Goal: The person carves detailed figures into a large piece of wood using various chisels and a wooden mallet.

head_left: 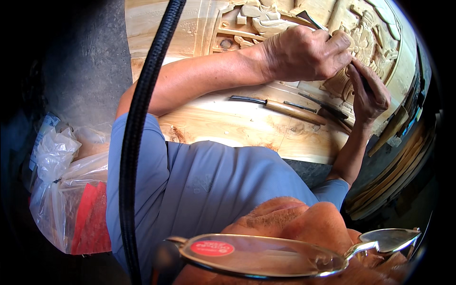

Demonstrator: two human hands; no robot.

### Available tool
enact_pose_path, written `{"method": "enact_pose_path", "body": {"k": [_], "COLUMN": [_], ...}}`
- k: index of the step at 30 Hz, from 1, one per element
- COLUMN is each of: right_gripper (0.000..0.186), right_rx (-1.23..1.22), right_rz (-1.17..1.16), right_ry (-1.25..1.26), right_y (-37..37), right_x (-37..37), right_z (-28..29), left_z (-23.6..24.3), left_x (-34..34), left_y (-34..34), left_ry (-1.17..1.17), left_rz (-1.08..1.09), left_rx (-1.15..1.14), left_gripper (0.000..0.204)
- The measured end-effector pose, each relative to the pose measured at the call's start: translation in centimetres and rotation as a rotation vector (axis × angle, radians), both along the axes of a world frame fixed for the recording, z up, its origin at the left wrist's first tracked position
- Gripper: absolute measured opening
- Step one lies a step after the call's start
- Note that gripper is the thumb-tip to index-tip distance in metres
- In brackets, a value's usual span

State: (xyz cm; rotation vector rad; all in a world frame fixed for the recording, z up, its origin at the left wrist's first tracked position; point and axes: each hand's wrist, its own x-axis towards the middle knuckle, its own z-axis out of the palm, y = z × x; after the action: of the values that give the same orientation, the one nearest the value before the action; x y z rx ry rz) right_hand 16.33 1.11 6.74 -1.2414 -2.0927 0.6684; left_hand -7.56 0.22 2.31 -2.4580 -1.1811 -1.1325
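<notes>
Over the carved panel (164, 28), right side: both grips close in

Right grip (373, 95) clamped on a dark tool (366, 85), mostly hidden by fingers. Left grip (304, 54) curled, just beside it; can't tell what it's clamped on, if anything. Flared blade (310, 20) shows just beyond left knuckles. Nearer, a wood-handled gouge (292, 111) lies loose. Plastic bag (54, 156) at left, well apart.
</notes>
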Motion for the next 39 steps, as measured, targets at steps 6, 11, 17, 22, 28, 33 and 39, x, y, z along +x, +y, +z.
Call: {"method": "enact_pose_path", "body": {"k": [6,11,17,22,28,33,39], "right_gripper": [0.020,0.020,0.021,0.021,0.022,0.022,0.023], "right_rx": [-0.021,-0.055,0.026,0.099,0.117,0.076,0.049], "right_rz": [-0.001,-0.023,0.020,0.049,0.067,0.060,0.043], "right_ry": [0.001,0.015,-0.023,-0.081,-0.066,-0.057,-0.081], "right_y": [0.1,0.1,0.2,0.1,0.2,0.3,0.5], "right_x": [0.2,-0.3,-0.1,-0.6,-0.8,-0.5,-0.2], "right_z": [-0.3,0.0,0.3,0.9,1.4,1.0,0.9], "left_z": [0.0,0.0,0.2,0.2,0.6,0.2,-0.6], "left_x": [-0.1,0.0,-0.2,-0.2,-0.2,0.1,0.8], "left_y": [-0.1,0.0,-0.1,0.0,-0.2,-0.1,0.4], "left_ry": [0.007,0.009,0.019,0.008,0.013,0.004,-0.038], "left_rz": [0.006,0.003,-0.010,0.005,0.029,0.041,0.066], "left_rx": [-0.018,-0.012,-0.010,0.003,0.014,0.015,0.099], "left_gripper": [0.014,0.013,0.015,0.015,0.014,0.014,0.008]}}
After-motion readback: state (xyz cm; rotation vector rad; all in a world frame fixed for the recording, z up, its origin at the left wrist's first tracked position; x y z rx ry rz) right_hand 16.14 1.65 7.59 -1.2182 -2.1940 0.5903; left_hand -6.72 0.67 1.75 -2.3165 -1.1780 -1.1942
